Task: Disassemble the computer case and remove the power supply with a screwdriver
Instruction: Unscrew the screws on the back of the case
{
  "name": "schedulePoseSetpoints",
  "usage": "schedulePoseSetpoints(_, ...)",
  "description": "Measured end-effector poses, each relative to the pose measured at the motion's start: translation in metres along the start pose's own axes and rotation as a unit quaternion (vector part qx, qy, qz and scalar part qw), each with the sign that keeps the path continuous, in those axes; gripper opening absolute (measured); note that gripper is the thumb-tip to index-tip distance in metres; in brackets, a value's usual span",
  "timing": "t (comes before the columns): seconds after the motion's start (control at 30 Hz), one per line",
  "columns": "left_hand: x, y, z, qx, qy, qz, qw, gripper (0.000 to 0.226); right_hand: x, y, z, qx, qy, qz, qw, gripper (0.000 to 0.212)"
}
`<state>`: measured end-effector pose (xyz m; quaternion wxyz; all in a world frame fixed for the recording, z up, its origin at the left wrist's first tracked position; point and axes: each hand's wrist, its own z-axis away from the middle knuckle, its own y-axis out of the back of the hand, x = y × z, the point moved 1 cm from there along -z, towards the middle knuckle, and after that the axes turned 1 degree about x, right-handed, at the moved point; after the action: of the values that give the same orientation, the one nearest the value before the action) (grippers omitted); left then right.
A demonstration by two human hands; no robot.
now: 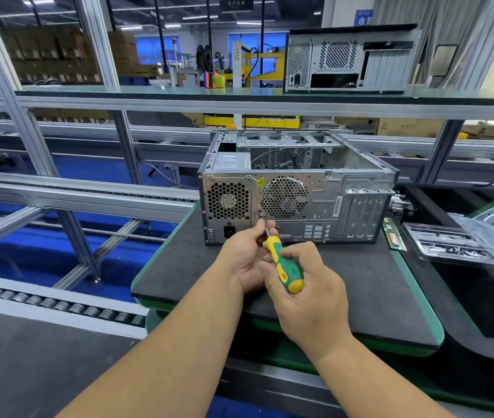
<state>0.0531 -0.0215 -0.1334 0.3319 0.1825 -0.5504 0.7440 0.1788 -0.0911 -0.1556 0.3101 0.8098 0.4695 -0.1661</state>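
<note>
— What are the hands doing?
— The right hand is wrapping its fingers round the screwdriver handle. The left hand is pinching the metal shaft.
— Where is the tip pointing?
— Just past the left fingertips, at the power supply edge in the computer case.

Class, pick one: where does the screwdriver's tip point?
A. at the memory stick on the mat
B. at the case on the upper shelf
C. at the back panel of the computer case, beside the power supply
C: the screwdriver tip meets the computer case back panel beside the power supply.
</note>
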Motion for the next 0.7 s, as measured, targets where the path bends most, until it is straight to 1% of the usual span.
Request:
schedulePoseSetpoints(0.07, -0.001, 0.0, 0.0, 0.007, 0.004, 0.018, 1.0, 0.033, 0.005, -0.002, 0.001, -0.007, 0.04, -0.02, 0.999, 0.02)
schedulePoseSetpoints(0.17, -0.002, -0.001, 0.001, 0.01, -0.004, 0.033, 0.999, 0.025, 0.008, -0.004, 0.0, -0.026, 0.089, -0.004, 0.996, 0.032)
schedulePoseSetpoints(0.23, -0.003, 0.0, 0.001, 0.004, -0.009, 0.02, 1.0, 0.023, 0.006, -0.003, -0.001, -0.032, 0.098, 0.009, 0.995, 0.032)
schedulePoseSetpoints(0.33, -0.004, 0.001, 0.0, 0.0, -0.006, 0.001, 1.0, 0.026, 0.0, -0.001, -0.001, -0.033, 0.075, 0.006, 0.997, 0.029)
schedulePoseSetpoints(0.43, -0.003, 0.001, -0.002, 0.006, -0.005, 0.012, 1.0, 0.027, -0.006, 0.003, -0.002, -0.043, 0.007, 0.012, 0.999, 0.051)
schedulePoseSetpoints(0.5, -0.003, 0.001, -0.003, 0.003, -0.008, 0.009, 1.0, 0.026, -0.005, 0.004, -0.001, -0.037, -0.019, 0.014, 0.999, 0.055)
schedulePoseSetpoints(0.57, -0.003, 0.001, -0.004, 0.001, -0.011, 0.003, 1.0, 0.027, -0.003, 0.002, 0.0, -0.02, -0.01, 0.019, 1.0, 0.044)
schedulePoseSetpoints(0.63, -0.003, 0.001, -0.003, 0.002, -0.011, 0.001, 1.0, 0.027, -0.002, 0.0, 0.001, 0.002, 0.034, 0.023, 0.999, 0.027)
schedulePoseSetpoints(0.7, -0.001, 0.0, -0.001, 0.0, -0.007, 0.003, 1.0, 0.028, 0.001, -0.001, 0.002, 0.002, 0.086, 0.016, 0.996, 0.017)
